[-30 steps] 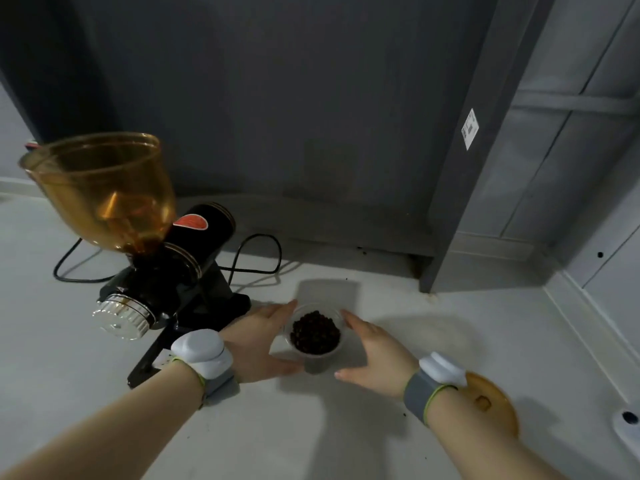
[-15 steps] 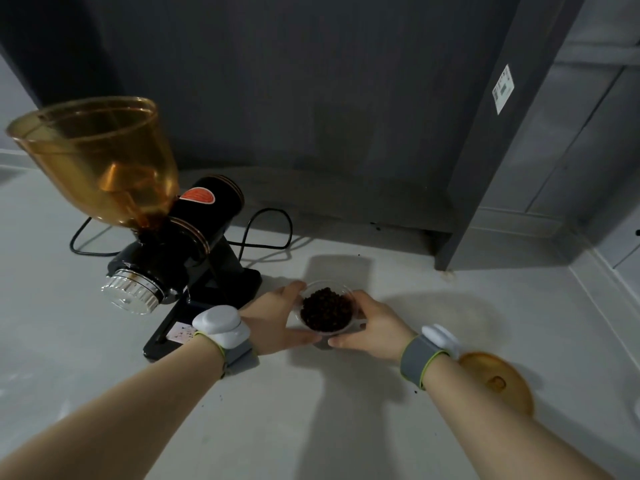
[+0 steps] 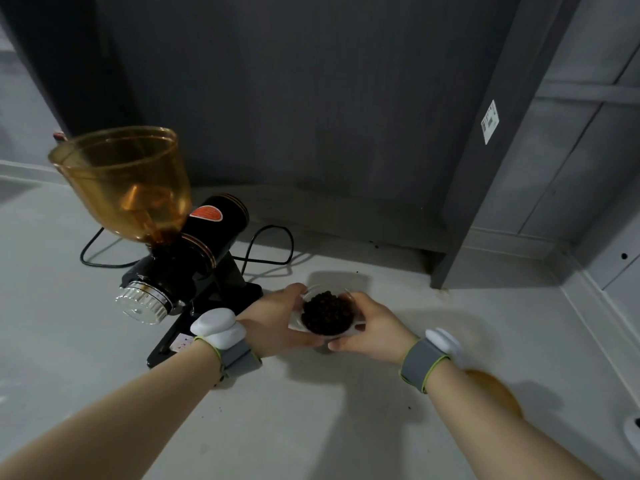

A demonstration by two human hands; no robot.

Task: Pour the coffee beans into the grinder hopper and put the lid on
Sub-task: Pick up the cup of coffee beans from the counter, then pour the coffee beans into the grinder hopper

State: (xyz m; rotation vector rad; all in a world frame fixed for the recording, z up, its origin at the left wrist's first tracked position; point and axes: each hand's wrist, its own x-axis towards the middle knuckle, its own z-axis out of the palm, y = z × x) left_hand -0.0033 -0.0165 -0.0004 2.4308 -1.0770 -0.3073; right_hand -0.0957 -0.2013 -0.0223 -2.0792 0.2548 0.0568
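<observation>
Six items, listed left to right:

- Grinder (image 3: 183,271): black body, cord trailing behind, standing on the worktop (image 3: 346,410). Its amber hopper (image 3: 124,181) is open at the top, uncovered and apparently empty, ready to take the pour.
- Left hand (image 3: 273,323): fingers curled round the near-left side of the cup.
- Cup (image 3: 325,313): clear plastic, holding the coffee beans (image 3: 325,311); clasped between both hands, upright, probably so nothing spills on the way. It sits right of and lower than the hopper.
- Right hand (image 3: 370,327): fingers wrapped on the cup's right side.
- Lid (image 3: 495,389): amber disc lying on the worktop behind the right forearm, partly hidden, likely set aside until the beans are in.
</observation>
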